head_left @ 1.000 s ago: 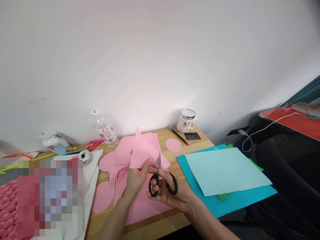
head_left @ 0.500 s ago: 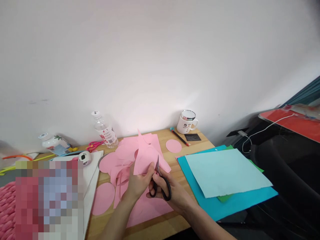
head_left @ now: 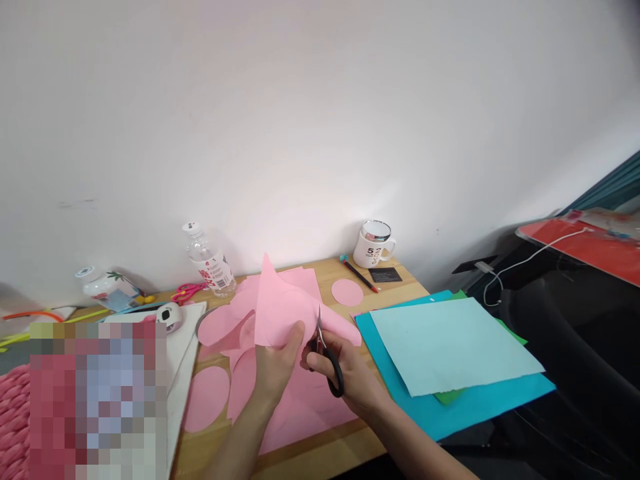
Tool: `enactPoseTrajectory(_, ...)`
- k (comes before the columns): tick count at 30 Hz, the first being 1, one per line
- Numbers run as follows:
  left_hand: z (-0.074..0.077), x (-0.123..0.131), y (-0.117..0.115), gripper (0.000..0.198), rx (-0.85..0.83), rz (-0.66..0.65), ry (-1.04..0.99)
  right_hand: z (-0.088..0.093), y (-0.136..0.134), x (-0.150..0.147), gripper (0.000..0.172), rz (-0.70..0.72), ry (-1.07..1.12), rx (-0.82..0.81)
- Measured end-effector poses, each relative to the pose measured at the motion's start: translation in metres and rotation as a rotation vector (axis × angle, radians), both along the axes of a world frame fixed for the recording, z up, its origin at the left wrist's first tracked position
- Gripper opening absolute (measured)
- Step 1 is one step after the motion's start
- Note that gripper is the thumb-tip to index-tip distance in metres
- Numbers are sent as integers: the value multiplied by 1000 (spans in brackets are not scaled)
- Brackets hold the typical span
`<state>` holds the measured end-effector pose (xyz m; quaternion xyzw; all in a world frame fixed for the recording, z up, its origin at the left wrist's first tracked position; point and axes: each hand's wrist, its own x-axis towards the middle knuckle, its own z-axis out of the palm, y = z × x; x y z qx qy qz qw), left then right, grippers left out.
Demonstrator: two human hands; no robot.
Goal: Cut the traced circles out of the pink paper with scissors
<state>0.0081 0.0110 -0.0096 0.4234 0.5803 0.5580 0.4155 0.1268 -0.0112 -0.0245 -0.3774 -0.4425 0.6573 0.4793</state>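
Note:
My left hand (head_left: 278, 363) pinches a sheet of pink paper (head_left: 285, 310) at its lower edge, thumb on top. The sheet stands raised, with a pointed corner at the top and a curled strip to the right. In my right hand (head_left: 345, 373) is a pair of black-handled scissors (head_left: 335, 377), fingers in the loops. Their blades point up against the paper's right part. Beneath both hands lie more pink sheets (head_left: 310, 420). One pink oval (head_left: 207, 398) rests at the left and a pink circle (head_left: 347, 293) farther back.
A clear bottle (head_left: 213, 267) and pink scissors (head_left: 189, 291) stand and lie at the back left. A white mug (head_left: 373, 247), a pen (head_left: 360, 275) and a black card (head_left: 385, 275) are at the back right. Light blue paper (head_left: 450, 347) tops a stack on the right.
The raised paper has turned and shifted slightly left, while its curled strip reaches farther right. The scissors' handles have come closer together, and the blades look more nearly closed.

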Motion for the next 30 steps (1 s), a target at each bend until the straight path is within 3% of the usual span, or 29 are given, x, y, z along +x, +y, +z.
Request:
enactPoseTrajectory(4, -3, -4, 5, 33, 54, -27, -13, 4, 1, -3, 43, -36, -38, 70)
enactPoseTrajectory(11, -13, -8, 6, 27, -81, -28, 7, -13, 0, -7, 35, 22, 63, -164)
enactPoseTrajectory(19, -7, -4, -3, 25, -82, 9, 6, -9, -1, -5, 39, 1, 28, -43)
enactPoseTrajectory(30, -4, -3, -6, 26, -70, 37, 23, -10, -2, -5, 44, 5, 23, -13)
